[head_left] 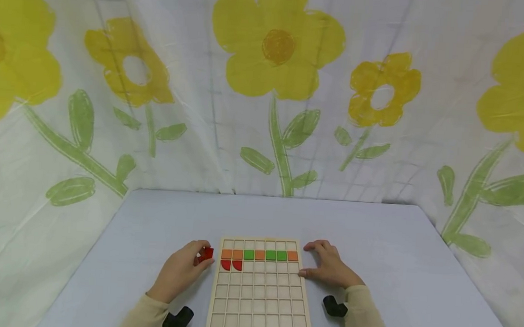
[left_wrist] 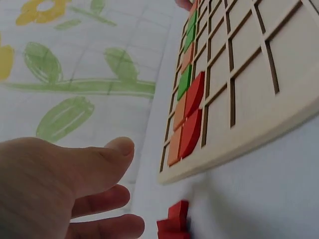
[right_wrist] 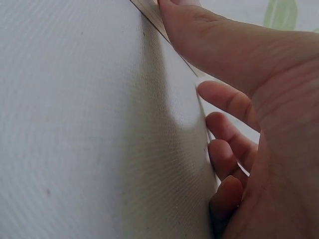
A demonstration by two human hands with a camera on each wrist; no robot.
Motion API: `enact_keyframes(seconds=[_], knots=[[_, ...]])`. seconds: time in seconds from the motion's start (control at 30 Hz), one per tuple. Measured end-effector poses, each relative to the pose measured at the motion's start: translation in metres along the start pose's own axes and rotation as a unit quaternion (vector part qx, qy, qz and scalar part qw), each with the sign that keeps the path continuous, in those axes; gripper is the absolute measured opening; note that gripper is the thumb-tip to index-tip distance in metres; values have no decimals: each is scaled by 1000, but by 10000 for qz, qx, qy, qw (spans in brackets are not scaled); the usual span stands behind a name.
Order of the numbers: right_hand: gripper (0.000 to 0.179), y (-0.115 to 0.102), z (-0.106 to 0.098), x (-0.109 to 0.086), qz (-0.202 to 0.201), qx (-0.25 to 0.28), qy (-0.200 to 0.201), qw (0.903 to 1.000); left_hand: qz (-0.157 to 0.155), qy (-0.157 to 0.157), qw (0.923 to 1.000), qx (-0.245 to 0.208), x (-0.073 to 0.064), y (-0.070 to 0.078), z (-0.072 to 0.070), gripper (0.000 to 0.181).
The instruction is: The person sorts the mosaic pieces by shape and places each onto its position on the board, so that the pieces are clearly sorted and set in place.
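Observation:
A wooden grid board (head_left: 258,292) lies flat on the table. Its second row from the top holds orange squares (head_left: 226,254) and green squares (head_left: 249,254); two red quarter-round pieces (head_left: 236,265) sit at the left of the row below. My left hand (head_left: 181,271) is left of the board, thumb and fingers apart around a few loose red pieces (head_left: 205,253). In the left wrist view these red pieces (left_wrist: 174,221) lie on the table, just past the fingertips. My right hand (head_left: 331,265) rests by the board's right edge, thumb tip right at the rim, fingers loosely bent with nothing in them.
The white table (head_left: 150,216) extends around the board on all sides. Behind it hangs a white curtain (head_left: 190,154) printed with yellow flowers. Black wrist-worn devices (head_left: 178,319) sit beside both forearms, close over the table.

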State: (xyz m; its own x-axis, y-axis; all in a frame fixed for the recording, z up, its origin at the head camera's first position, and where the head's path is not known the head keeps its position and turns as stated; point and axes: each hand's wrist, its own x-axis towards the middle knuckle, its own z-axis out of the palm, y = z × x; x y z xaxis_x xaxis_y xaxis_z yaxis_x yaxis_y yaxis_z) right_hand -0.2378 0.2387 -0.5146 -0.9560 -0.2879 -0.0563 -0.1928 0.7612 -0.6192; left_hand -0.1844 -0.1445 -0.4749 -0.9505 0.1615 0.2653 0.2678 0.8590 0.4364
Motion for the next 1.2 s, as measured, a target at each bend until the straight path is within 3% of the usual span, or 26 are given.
enact_keyframes(seconds=[0.2, 0.33, 0.7, 1.0, 1.2], knots=[[65, -6, -3, -2, -5, -26, -14, 10000, 791, 169, 9967, 38, 6, 29, 19, 36], [65, -6, -5, -2, -70, -51, 46, 10000, 1147, 40, 9934, 73, 9, 45, 33, 34], [66, -3, -2, -2, 15, -10, 37, 10000, 770, -739, 9943, -87, 9, 59, 53, 24], [65, -5, -4, -2, 4, -62, 6, 10000, 781, -925, 9921, -316, 8, 54, 55, 31], [66, -5, -3, -2, -22, -11, -1, 10000, 802, -772, 9931, -368, 9, 50, 56, 26]])
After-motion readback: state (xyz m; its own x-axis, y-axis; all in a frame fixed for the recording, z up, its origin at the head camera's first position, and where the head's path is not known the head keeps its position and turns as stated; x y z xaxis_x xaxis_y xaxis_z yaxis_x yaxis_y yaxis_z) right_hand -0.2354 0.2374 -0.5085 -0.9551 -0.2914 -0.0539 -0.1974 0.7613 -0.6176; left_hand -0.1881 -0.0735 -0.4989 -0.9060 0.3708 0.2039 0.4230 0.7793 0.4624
